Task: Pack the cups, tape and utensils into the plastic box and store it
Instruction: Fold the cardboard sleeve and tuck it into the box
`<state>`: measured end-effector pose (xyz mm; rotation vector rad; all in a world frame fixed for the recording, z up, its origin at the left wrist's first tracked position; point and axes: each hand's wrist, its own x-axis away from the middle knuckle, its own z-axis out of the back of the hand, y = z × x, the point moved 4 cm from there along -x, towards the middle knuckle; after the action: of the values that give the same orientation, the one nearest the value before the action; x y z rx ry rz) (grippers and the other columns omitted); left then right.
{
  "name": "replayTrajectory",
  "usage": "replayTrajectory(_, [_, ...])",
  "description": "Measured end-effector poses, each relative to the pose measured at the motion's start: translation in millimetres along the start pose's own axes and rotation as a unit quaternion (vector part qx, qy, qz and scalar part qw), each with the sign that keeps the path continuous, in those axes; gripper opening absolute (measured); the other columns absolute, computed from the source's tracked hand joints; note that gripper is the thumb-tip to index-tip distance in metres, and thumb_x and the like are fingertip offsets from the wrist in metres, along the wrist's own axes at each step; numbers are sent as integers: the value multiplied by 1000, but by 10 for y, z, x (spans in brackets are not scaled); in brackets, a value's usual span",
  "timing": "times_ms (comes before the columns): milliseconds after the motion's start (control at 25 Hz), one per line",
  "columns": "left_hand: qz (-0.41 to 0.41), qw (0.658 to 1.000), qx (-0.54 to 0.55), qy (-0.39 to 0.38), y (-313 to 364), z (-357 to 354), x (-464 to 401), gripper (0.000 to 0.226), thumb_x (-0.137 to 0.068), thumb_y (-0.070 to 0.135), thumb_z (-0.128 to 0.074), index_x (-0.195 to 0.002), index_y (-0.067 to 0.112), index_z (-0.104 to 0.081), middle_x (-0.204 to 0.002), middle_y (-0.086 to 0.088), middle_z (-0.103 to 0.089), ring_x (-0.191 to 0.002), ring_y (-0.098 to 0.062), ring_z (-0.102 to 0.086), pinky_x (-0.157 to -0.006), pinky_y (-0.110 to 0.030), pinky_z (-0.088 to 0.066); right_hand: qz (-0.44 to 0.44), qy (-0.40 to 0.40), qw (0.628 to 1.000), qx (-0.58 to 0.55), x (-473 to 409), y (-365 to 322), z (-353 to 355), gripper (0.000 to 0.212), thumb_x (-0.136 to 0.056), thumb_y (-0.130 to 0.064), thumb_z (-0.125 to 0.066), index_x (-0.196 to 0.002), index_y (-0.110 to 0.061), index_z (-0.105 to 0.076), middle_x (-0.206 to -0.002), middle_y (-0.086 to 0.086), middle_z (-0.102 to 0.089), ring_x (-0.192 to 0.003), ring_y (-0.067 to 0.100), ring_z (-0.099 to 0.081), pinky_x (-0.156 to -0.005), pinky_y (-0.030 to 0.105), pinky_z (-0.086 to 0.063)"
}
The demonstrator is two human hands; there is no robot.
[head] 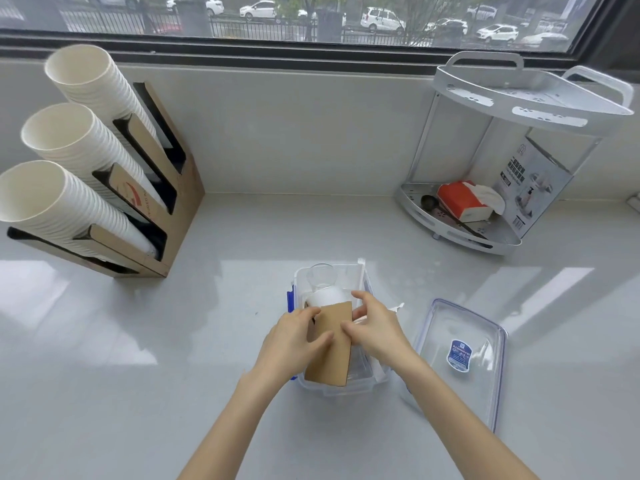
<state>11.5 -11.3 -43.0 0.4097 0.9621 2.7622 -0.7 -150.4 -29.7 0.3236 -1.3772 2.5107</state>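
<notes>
Head view: flat brown card (330,344) over clear box (360,386)

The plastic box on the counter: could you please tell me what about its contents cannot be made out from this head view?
- Head view: the left hand, right hand and brown cardboard sleeve cover most of the plastic box.
- Tape: not visible.
- Utensils: only white wrapped pieces at the right wall; type unclear.
- Lid label: too small.

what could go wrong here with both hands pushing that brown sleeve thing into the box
The brown cardboard sleeve lies tilted on the plastic box rim, so it may stop the lid from seating. Pressing with the left hand and right hand could crush the white cup or clear cup underneath.
</notes>
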Motion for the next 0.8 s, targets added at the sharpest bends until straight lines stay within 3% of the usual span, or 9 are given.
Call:
replayTrajectory(120, [-4,997,76,-16,13,-25,26,57,-81,40,-58,-132,19,-40,-128,-1,-53,-111,-16,-53,-90,-26,-41,2,1,997,-73,-21,-53,4,53,-82,-10,-58,-132,-16,-42,-83,-7,-52,-80,20,-59,-70,22,-48])
replayTrajectory(280, [3,985,171,1,22,29,69,61,-78,40,-62,-132,22,-39,-119,8,-48,-100,-11,-56,-80,-20,-40,41,-12,994,-98,-42,-201,-42,38,-83,-12,-59,-120,-15,-55,-81,-8,-56,-75,17,-60,-80,33,-52])
replayTrajectory(400, [9,977,213,24,-11,97,109,59,-78,36,-64,-130,26,-40,-121,11,-45,-94,-5,-55,-78,-19,-42,49,-33,992,-110,-57,-255,-104,27,-86,-15,-57,-113,-14,-59,-81,-6,-59,-75,15,-62,-79,32,-54])
replayTrajectory(520, [37,963,264,45,-103,175,153,55,-79,33,-63,-128,27,-40,-124,12,-44,-101,-7,-56,-76,-16,-45,29,-34,989,-142,-64,-223,-132,20,-93,-18,-48,-104,-9,-61,-84,3,-65,-71,13,-65,-75,28,-57])
replayTrajectory(680, [62,933,350,52,-215,227,176,42,-72,43,-64,-109,43,-45,-127,12,-49,-103,-9,-59,-93,-39,-51,44,-20,991,122,-8,-87,-210,24,-87,-22,-52,-95,-6,-67,-96,11,-72,-94,26,-65,-83,35,-50])
replayTrajectory(800, [76,924,370,52,-212,228,183,45,-80,35,-63,-120,33,-44,-126,11,-48,-105,-14,-58,-93,-41,-51,45,-36,970,235,60,-22,-349,30,-85,-28,-55,-107,-9,-61,-106,10,-67,-103,30,-60,-84,38,-49])
